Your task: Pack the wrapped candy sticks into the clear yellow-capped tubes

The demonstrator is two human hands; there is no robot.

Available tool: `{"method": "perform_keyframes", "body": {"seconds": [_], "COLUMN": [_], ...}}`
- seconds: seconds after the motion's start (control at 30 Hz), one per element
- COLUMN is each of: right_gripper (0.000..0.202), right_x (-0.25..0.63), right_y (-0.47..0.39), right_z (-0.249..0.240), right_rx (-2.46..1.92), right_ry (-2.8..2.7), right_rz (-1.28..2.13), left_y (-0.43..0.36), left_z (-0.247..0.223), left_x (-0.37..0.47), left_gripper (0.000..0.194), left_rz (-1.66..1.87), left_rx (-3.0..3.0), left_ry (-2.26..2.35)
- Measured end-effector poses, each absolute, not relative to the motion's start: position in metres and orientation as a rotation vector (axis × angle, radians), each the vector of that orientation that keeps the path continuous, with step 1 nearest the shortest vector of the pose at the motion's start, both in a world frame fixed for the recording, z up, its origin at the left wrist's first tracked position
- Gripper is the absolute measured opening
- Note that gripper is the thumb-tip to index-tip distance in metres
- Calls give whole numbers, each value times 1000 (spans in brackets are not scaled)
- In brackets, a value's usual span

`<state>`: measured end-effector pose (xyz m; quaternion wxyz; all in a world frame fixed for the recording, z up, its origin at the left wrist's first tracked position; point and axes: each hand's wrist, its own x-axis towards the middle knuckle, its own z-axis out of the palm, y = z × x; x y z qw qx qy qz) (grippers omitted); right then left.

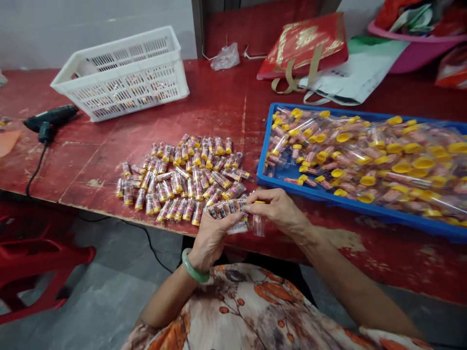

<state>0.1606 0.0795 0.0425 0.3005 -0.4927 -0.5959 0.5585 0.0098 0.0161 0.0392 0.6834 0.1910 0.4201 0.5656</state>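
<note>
Far L, a black heat gun [51,118] lay on the red table [91,155], cord over the front edge, w/ an orange sheet [9,142] near it & a red stool [32,262] below. Next, at the back, a white crate [122,73]; small colourful bits showed thru its slots, too small to ID.

Mid-table, approx. centre: a loose pile of banded tubes [177,182], short, yellow-ended, most lying down, some poss. upright. These looked like the finished lot, a fair no. by my read, tho' no exact count poss.

At the pile's near R edge, the L hand [215,236], green bangle [195,270] on its wrist, gripped a printed strip [225,209], thumb on top; fingers underneath mostly hidden. The R hand [277,211] had thumb & index pinched narrow at the strip's R end; its other fingers' hold couldn't be told. Just below them hung a clear tube [259,226], yellow at the top; which fingers had it, if any, was unclear. So this pc. seemed mid-job, strip not yet on it.

R of the hands, the blue tray [263,146] was loaded w/ yellow-capped tubes [365,165], pinkish inside, no printed band that I could make out. Prob. the lot left to do, & it looked like the bigger share. Behind: red bag [306,46], white bag [359,73], pink basin [416,53].
</note>
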Motion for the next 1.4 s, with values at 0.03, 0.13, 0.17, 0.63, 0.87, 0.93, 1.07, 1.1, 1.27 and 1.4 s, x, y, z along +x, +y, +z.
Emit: {"method": "perform_keyframes", "body": {"seconds": [0.03,0.13,0.17,0.63,0.87,0.93,1.07,1.1,1.27,1.4], "right_gripper": [19,20,20,14,25,28,33,34,37,38], "right_x": [163,174,180,186,177,175,173,173,173,174], "right_y": [79,68,62,11,0,-3,-6,-7,-8,-11], "right_z": [44,44,42,17,14,12,10,10,15,15], "right_rx": [-1301,-1260,-1230,-956,-1034,-1029,-1018,-1013,-976,-947], "right_ry": [-1586,-1436,-1367,-1451,-1516,-1524,-1570,-1585,-1614,-1611], "right_rz": [1468,1433,1451,1146,588,474,296,268,244,333], "left_y": [17,19,19,16,14,15,16,17,20,22], "left_z": [37,31,30,29,34,34,34,33,33,33], "left_x": [9,7,6,22,22,21,21,21,24,25], "left_gripper": [38,44,47,40,29,30,36,36,30,23], "left_rz": [1277,1317,1338,1300,1271,1270,1285,1288,1292,1268], "left_rx": [432,430,425,214,-15,-48,-89,-106,-155,-159], "left_ry": [948,997,1006,912,953,964,949,942,897,937]}}
